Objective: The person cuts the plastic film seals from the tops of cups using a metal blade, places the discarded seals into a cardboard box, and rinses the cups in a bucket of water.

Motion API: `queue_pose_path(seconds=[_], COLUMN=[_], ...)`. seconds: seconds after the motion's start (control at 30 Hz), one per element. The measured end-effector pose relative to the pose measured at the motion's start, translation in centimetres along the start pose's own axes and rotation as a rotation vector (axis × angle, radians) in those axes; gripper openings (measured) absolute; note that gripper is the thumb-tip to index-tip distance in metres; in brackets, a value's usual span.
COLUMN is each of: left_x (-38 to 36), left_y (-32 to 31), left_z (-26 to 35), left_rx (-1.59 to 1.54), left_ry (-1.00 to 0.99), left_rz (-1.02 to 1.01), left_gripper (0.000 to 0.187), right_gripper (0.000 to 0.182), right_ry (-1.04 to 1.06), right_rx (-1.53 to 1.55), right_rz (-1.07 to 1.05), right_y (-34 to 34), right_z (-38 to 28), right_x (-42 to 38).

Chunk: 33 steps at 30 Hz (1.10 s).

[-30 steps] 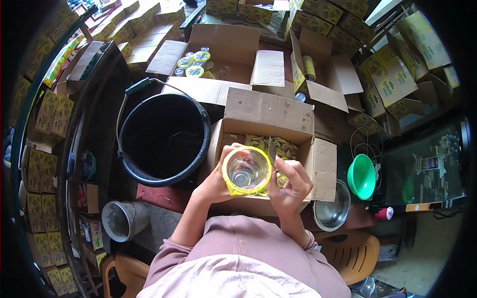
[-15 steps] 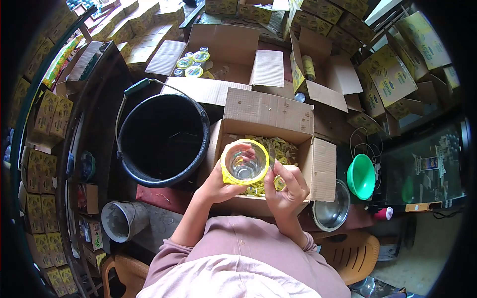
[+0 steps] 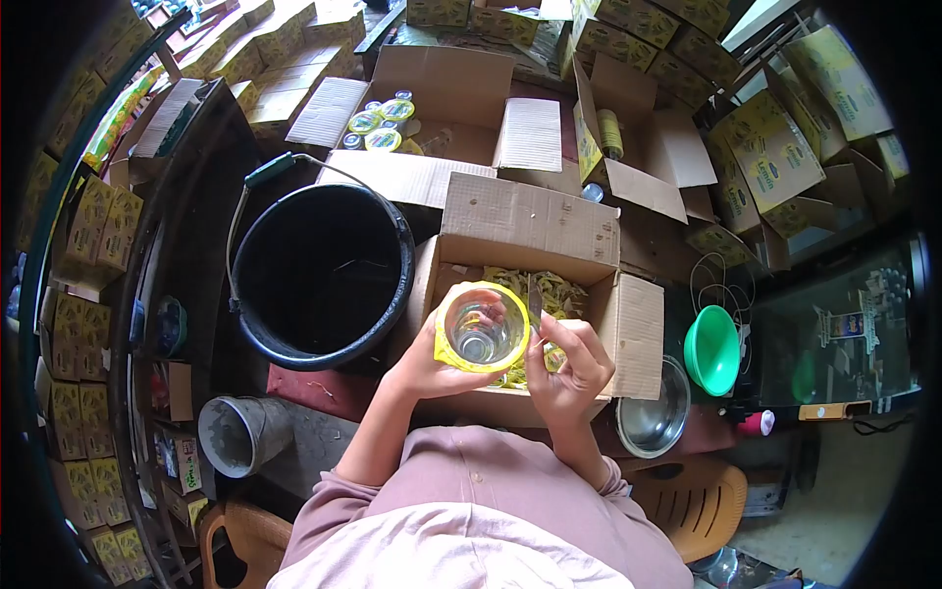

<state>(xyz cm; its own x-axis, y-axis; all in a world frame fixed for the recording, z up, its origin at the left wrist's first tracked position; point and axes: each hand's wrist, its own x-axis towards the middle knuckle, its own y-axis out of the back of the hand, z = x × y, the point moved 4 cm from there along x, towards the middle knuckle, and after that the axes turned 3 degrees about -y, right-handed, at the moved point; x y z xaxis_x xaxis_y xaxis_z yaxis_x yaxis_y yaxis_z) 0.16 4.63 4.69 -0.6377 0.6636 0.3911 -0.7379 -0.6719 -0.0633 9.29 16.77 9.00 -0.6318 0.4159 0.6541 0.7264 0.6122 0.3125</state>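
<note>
My left hand (image 3: 424,358) is wrapped around a clear plastic cup (image 3: 479,344) with a yellow film rim, its open mouth tilted up toward me. Close against the cup's right side, my right hand (image 3: 569,368) pinches a thin knife blade (image 3: 535,302), which points upward; its handle is hidden by the fingers. Both hands are above an open cardboard box (image 3: 530,218) holding a heap of yellow film scraps (image 3: 549,293).
A large black bucket (image 3: 319,355) stands to the left, with a grey bucket (image 3: 231,437) lower down. To the right are a metal bowl (image 3: 655,417) and a green bowl (image 3: 713,348). Behind, another open carton (image 3: 442,83) contains several yellow-topped cups (image 3: 383,139).
The cup has shifted slightly down and left, and my right hand has dropped a little with the blade. Both grips look the same.
</note>
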Motion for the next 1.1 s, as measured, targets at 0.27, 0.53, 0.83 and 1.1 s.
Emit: queue_pose_path(seconds=[0.27,0.53,0.83,1.1], left_x=[0.3,0.3,0.0,-0.1], left_y=[0.1,-0.2,-0.4,0.0], left_z=[0.1,0.0,-0.7,-1.3], left_rx=[0.053,0.066,0.045,0.049], left_ry=[-0.006,-0.017,-0.038,-0.173], left_rz=[0.026,-0.03,-0.101,-0.009], left_gripper=[0.06,0.064,0.071,0.074], right_gripper=[0.028,0.03,0.027,0.025], right_ry=[-0.048,-0.096,-0.1,-0.15], right_rx=[-0.045,0.048,0.05,0.05], right_rz=[0.019,-0.019,-0.006,0.002], right_y=[-0.1,0.1,0.1,0.2], right_z=[0.1,1.2,1.1,1.2], right_x=[-0.7,-0.4,-0.4,-1.0])
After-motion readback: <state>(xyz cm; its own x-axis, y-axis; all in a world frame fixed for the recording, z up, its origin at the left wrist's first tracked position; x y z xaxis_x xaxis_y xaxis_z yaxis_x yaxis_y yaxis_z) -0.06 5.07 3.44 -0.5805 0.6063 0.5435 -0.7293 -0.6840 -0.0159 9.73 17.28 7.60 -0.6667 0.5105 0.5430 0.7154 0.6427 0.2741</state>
